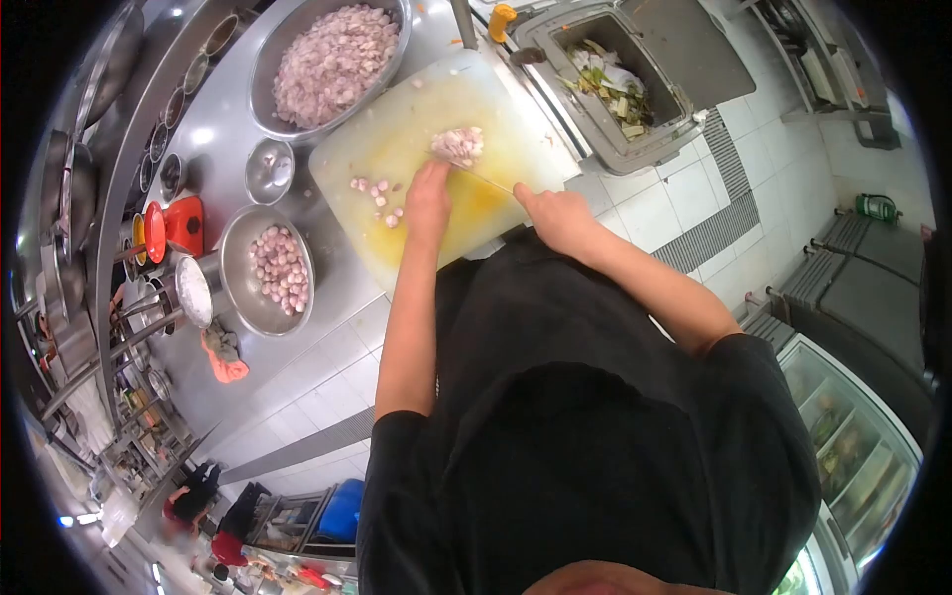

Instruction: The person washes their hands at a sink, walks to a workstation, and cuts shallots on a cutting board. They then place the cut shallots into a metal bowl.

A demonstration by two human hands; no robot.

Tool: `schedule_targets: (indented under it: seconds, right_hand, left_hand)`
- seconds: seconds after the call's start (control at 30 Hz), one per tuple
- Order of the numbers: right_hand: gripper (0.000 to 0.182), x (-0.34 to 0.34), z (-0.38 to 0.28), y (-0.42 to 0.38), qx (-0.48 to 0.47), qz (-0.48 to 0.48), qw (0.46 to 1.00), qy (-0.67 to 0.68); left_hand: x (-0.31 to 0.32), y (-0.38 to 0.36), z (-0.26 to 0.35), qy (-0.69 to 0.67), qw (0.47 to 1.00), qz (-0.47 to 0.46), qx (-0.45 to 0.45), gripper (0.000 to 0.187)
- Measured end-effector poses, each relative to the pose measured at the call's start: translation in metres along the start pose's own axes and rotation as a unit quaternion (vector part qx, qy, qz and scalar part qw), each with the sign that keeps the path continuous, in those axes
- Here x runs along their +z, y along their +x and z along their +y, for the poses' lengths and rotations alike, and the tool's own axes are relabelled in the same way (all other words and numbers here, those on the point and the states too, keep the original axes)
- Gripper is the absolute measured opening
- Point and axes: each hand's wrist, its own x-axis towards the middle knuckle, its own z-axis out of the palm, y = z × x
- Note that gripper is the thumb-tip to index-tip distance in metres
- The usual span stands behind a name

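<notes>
On the yellow-stained white cutting board (342, 139), a small heap of sliced shallots (461, 146) lies near the middle. My right hand (557, 218) grips the handle of a knife (486, 180), whose blade points left toward the heap. At the blade's far end, my left hand (428, 198) has its fingers drawn together beside the slices; what is under the fingertips is hidden. Several whole peeled shallots (380, 190) are scattered on the board left of this hand.
A big steel bowl (261, 69) full of cut shallots stands beyond the board. Left are a small steel bowl (270, 171), a steel bowl (226, 260) of whole shallots and a red scale (184, 226). An open waste bin (635, 159) with scraps stands right. Other people (188, 501) are far off.
</notes>
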Motion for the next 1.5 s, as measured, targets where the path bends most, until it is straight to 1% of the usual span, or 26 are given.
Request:
schedule_targets:
  seconds: [0.07, 0.13, 0.2, 0.27, 0.37, 0.4, 0.47, 0.5, 0.57, 0.6, 0.67, 0.8, 0.87, 0.97, 1.07, 1.1, 1.17, 1.2, 1.27, 1.3, 1.37, 1.4, 1.47, 1.5]
  right_hand:
    - [0.032, 0.02, 0.012, 0.012, -0.003, 0.021, 1.0, 0.01]
    - [0.031, 0.001, 0.005, 0.01, -0.01, 0.026, 1.0, -0.009]
    - [0.03, 0.006, -0.001, 0.005, -0.009, 0.021, 1.0, -0.017]
    - [0.028, 0.02, 0.006, 0.009, -0.004, 0.039, 0.999, -0.002]
    - [0.026, 0.0, 0.001, 0.008, -0.012, 0.026, 1.0, -0.002]
    - [0.026, 0.002, -0.002, 0.007, -0.012, 0.023, 1.0, 0.003]
    - [0.025, 0.005, -0.003, 0.005, 0.004, 0.025, 1.0, 0.002]
    - [0.025, 0.007, 0.0, 0.004, 0.008, 0.028, 1.0, 0.0]
    - [0.027, 0.015, 0.007, 0.008, -0.012, 0.058, 0.998, 0.01]
    - [0.027, 0.007, 0.007, 0.013, -0.016, 0.059, 0.998, 0.009]
    - [0.027, 0.001, -0.004, 0.004, 0.011, 0.022, 0.999, 0.023]
    - [0.028, 0.0, 0.001, 0.01, -0.009, 0.022, 0.999, 0.025]
    - [0.028, -0.008, -0.007, 0.0, 0.003, 0.004, 1.0, 0.008]
    - [0.03, 0.016, 0.008, 0.01, -0.003, 0.006, 0.999, 0.033]
    - [0.03, -0.011, -0.004, 0.0, -0.004, 0.005, 1.0, 0.022]
    - [0.03, 0.0, -0.004, 0.0, -0.005, 0.0, 1.0, 0.026]
    - [0.03, 0.019, 0.008, 0.012, 0.008, 0.006, 0.997, 0.078]
    - [0.03, 0.013, 0.009, 0.015, 0.003, 0.011, 0.997, 0.075]
    - [0.031, 0.008, 0.004, 0.015, 0.013, -0.011, 0.997, 0.075]
    - [0.031, 0.002, -0.002, 0.01, 0.008, -0.014, 0.997, 0.079]
    - [0.034, -0.012, -0.007, 0.003, 0.022, -0.049, 0.993, 0.101]
    - [0.034, -0.007, -0.006, 0.003, 0.023, -0.051, 0.993, 0.104]
    - [0.036, 0.01, 0.0, 0.004, -0.005, -0.065, 0.993, 0.094]
    - [0.036, 0.012, 0.002, 0.006, -0.004, -0.064, 0.994, 0.093]
  left_hand:
    - [0.003, 0.002, 0.0, 0.005, 1.0, 0.007, -0.014, 0.021]
    - [0.006, 0.002, -0.005, 0.0, 1.0, 0.005, -0.021, 0.024]
    - [0.005, -0.007, -0.005, -0.008, 0.999, -0.012, -0.029, 0.027]
    - [0.006, -0.003, -0.001, -0.013, 1.0, 0.017, -0.015, 0.025]
    - [0.014, -0.006, -0.007, 0.002, 0.999, 0.044, -0.013, 0.024]
    - [0.009, -0.006, -0.005, 0.004, 0.999, 0.039, -0.014, 0.024]
    - [0.003, -0.001, 0.003, 0.008, 0.999, 0.037, -0.002, 0.016]
    - [0.007, -0.002, 0.002, 0.005, 0.999, 0.038, 0.002, 0.016]
    - [0.012, -0.002, -0.004, -0.01, 0.999, 0.049, -0.004, 0.014]
    - [0.01, 0.003, -0.003, -0.008, 0.999, 0.053, -0.005, 0.014]
    - [0.006, -0.001, 0.005, -0.006, 0.998, 0.062, -0.002, 0.013]
    - [0.01, 0.001, -0.002, -0.012, 0.998, 0.058, -0.012, 0.012]
    - [0.007, -0.004, 0.002, -0.005, 0.998, 0.06, 0.004, 0.012]
    - [0.007, 0.0, 0.006, -0.02, 0.998, 0.057, -0.01, 0.012]
    - [0.007, -0.001, 0.004, -0.004, 0.998, 0.069, 0.004, 0.012]
    - [0.007, -0.008, 0.005, -0.004, 0.998, 0.064, -0.001, 0.012]
    - [0.008, -0.003, 0.002, 0.01, 0.999, 0.03, -0.016, 0.018]
    - [0.006, 0.0, 0.001, 0.015, 0.999, 0.036, -0.014, 0.018]
    - [-0.001, -0.007, 0.001, 0.022, 0.998, 0.052, -0.017, 0.01]
    - [-0.012, -0.013, 0.0, 0.027, 0.998, 0.049, -0.021, 0.01]
    - [-0.033, -0.012, -0.005, 0.138, 0.981, 0.128, -0.041, 0.011]
    - [-0.039, -0.015, -0.01, 0.138, 0.982, 0.125, -0.042, 0.011]
    - [-0.046, -0.018, -0.017, 0.151, 0.981, 0.045, -0.112, 0.01]
    - [-0.042, -0.017, -0.018, 0.149, 0.981, 0.047, -0.111, 0.01]
